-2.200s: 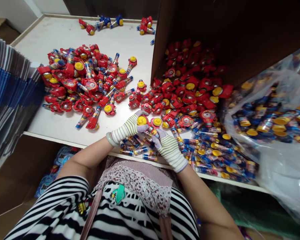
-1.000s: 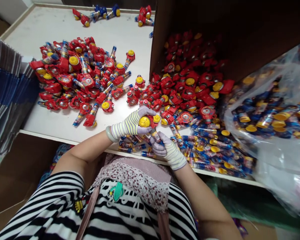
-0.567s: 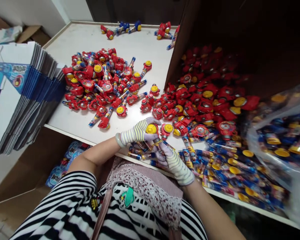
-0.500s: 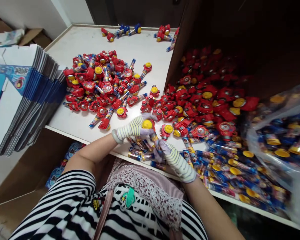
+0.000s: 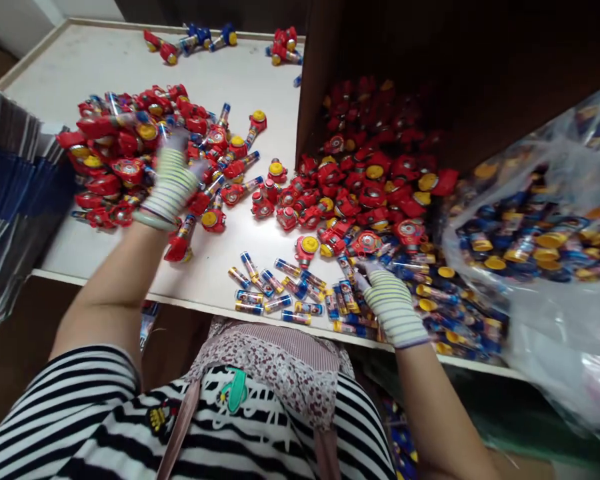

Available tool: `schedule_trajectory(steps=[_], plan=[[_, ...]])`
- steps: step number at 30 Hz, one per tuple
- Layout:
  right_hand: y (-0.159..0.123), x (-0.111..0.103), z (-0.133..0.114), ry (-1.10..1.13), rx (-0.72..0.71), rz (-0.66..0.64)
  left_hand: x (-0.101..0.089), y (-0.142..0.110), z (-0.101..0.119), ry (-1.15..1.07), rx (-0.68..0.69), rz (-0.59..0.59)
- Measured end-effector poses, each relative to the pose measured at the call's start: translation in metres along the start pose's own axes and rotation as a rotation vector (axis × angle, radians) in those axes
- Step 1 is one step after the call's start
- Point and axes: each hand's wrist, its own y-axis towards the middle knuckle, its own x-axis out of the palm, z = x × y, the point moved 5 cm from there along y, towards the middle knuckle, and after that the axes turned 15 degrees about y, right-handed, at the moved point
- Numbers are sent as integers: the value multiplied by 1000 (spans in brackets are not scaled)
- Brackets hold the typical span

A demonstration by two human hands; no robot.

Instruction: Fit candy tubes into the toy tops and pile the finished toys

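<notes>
Both my hands wear striped gloves with purple-grey fingers. My left hand (image 5: 173, 183) is over the right part of a heap of red toys (image 5: 127, 170) with yellow discs and clear tubes fitted. It is smeared by motion, but its thumb and fingers look apart. A blurred red toy (image 5: 113, 123) lies on the heap beyond its fingertips. My right hand (image 5: 393, 303) is low at the pile of blue-and-yellow tubes (image 5: 433, 300). Its slightly parted fingertips are beside a slanted tube (image 5: 347, 268), and I see nothing held between them.
Loose tubes (image 5: 280, 283) lie along the front of the white table (image 5: 205, 283). Red toys without tubes (image 5: 375, 190) fill the dark box at right. A clear plastic bag (image 5: 535, 293) of tubes stands beyond. Folded cartons (image 5: 10, 167) stack at left; several toys (image 5: 195, 40) lie at the back.
My hands have parted from the red toy and tube they held together. The left has swung to the heap and let go; the right has moved to the tubes. The view has shifted right.
</notes>
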Motion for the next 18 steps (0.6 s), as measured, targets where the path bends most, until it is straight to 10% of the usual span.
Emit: schedule_trajectory(steps=[3,6,18], plan=[[17,8,-22,-218,32,-122,92,-15,40,185,108,-201],[33,15,-41,-347,52,-220,145,-17,52,436,155,-306],[32,29,-26,65,-113,-62,128,-74,14,343,-30,-496]])
